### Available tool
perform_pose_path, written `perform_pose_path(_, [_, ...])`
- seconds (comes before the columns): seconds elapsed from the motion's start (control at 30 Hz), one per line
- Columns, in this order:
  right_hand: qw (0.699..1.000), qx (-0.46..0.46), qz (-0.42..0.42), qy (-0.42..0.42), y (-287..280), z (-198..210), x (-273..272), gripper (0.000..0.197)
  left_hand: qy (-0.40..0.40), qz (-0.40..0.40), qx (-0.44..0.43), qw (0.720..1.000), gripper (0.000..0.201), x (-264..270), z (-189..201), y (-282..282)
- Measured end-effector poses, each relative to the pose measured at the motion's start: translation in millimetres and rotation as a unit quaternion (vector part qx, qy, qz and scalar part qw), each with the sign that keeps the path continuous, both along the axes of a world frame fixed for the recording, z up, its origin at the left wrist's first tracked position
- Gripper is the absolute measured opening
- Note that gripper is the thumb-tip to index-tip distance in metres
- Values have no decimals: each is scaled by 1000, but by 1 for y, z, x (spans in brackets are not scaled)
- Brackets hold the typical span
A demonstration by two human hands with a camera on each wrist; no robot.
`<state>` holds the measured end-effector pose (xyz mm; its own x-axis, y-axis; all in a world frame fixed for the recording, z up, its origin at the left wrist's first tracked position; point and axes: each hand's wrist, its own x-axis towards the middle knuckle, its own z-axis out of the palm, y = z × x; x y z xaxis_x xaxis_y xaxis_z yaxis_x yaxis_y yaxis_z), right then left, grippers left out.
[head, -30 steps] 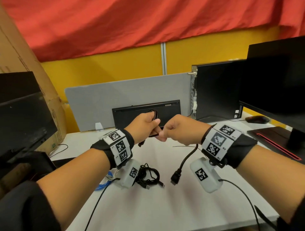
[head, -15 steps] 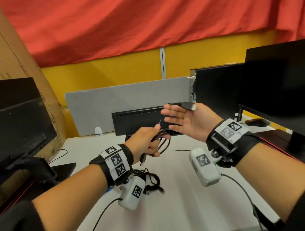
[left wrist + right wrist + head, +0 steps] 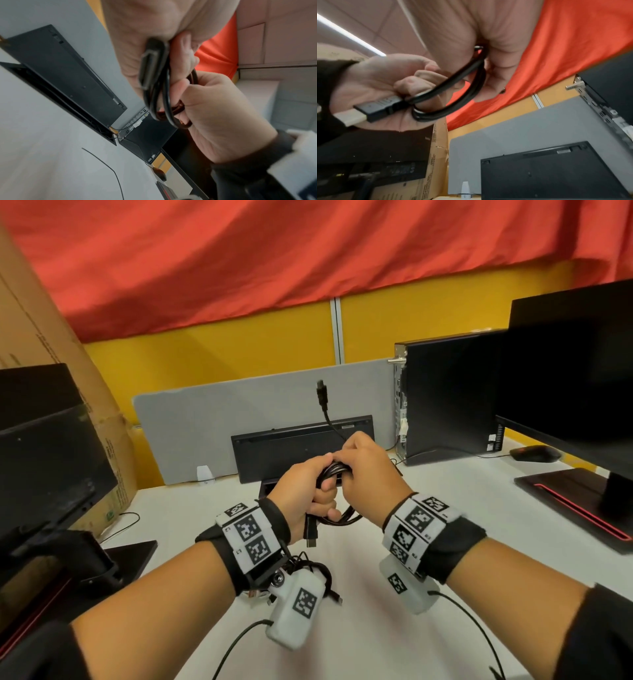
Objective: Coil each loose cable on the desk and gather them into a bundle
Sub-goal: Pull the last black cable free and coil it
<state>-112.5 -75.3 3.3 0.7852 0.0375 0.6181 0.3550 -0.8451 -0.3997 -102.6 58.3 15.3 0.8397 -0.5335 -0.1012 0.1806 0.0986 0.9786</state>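
The black cable (image 3: 337,470), a loose loop half a second ago, is now a tight coil held above the white surface (image 3: 359,638). The left hand (image 3: 301,491) grips the loops, one plug (image 3: 311,530) hanging below. The right hand (image 3: 368,470), open-palmed earlier, now curls over the coil; the other plug (image 3: 321,393) sticks upward. A second coiled cable (image 3: 315,571) lies under the left wrist.

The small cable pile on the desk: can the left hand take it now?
Probably not yet: the left hand grips the black cable coil, though the cable pile lies uncovered just beneath that wrist.
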Motion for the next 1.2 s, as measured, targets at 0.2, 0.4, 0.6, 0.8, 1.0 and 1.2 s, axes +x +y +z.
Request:
perform_pose_path(0.2, [999,-11,-22,-48,-7,-2,2,7,-66,69,58,994,39,1,9,-5])
perform_pose_path(0.4, [992,104,48,-44,-15,1,-5,34,-76,109,71,989,28,7,11,-3])
perform_pose_path(0.6, [894,400,170,108,-15,6,-15,49,-143,133,91,976,30,16,10,2])
perform_pose_path(0.8, [857,463,173,146,-9,8,-25,14,-230,152,138,951,37,23,5,9])
perform_pose_path(1.0, [817,520,157,194,-2,11,-35,13,-325,211,229,893,40,30,-1,10])
perform_pose_path(1.2, [694,666,164,219,14,13,-42,25,-396,229,226,860,42,30,-4,10])
